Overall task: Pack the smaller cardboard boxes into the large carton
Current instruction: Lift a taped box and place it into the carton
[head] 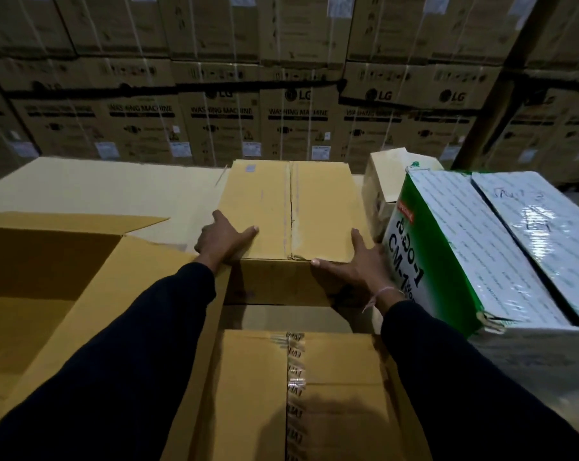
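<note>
A taped brown cardboard box (291, 207) sits in the middle, ahead of me. My left hand (223, 241) grips its near left corner, thumb on the top. My right hand (354, 264) grips its near right corner, fingers on the top edge. A second taped brown box (301, 387) lies closer to me, below my arms. The large carton (49, 261) stands open at the left, its flaps folded out; its inside is dark and looks bare where I can see it.
A green and white printed box (481, 247) lies tilted at the right, close to my right hand. Behind it stands a small pale box (388, 174). A wall of stacked washing machine cartons (281, 94) fills the background.
</note>
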{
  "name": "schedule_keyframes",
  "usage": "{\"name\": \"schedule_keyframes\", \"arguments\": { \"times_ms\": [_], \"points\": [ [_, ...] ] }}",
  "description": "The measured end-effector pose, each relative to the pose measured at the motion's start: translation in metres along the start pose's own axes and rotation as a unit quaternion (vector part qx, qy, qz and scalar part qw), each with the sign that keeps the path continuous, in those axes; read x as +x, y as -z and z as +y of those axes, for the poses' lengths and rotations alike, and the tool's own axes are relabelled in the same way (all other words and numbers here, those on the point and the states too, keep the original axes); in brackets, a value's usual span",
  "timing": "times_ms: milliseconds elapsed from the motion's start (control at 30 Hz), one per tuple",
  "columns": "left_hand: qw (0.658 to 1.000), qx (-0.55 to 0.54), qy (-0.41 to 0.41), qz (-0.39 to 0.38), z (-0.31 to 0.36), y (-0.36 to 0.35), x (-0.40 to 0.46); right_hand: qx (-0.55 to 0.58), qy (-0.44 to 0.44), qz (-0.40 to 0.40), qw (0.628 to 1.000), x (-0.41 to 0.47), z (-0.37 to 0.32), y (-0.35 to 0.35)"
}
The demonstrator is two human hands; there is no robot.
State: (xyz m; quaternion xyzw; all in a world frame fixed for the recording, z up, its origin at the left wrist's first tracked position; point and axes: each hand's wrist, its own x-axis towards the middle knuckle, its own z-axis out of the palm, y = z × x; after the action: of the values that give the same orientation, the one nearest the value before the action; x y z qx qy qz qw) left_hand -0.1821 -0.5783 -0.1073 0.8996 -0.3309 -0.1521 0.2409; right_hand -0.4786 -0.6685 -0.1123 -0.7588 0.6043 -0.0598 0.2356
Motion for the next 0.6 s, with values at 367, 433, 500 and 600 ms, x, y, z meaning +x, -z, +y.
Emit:
{"name": "schedule_keyframes", "arguments": {
  "times_ms": [367, 433, 500, 600],
  "points": [
    [0.969, 0.17, -0.132, 0.121, 0.089, 0.068, 0.023, 0.178, 0.006, 0.125, 0.976, 0.007, -0.017, 0.033],
    [0.96, 0.194, -0.142, 0.144, 0.095, 0.083, 0.02, 0.177, 0.004, 0.137, 0.975, 0.002, -0.024, 0.038],
    [0.954, 0.204, -0.148, 0.163, 0.098, 0.101, 0.015, 0.18, 0.009, 0.146, 0.973, -0.007, -0.033, 0.042],
    [0.95, 0.202, -0.16, 0.177, 0.1, 0.132, 0.006, 0.203, 0.031, 0.164, 0.965, -0.021, -0.049, 0.052]
  ]
}}
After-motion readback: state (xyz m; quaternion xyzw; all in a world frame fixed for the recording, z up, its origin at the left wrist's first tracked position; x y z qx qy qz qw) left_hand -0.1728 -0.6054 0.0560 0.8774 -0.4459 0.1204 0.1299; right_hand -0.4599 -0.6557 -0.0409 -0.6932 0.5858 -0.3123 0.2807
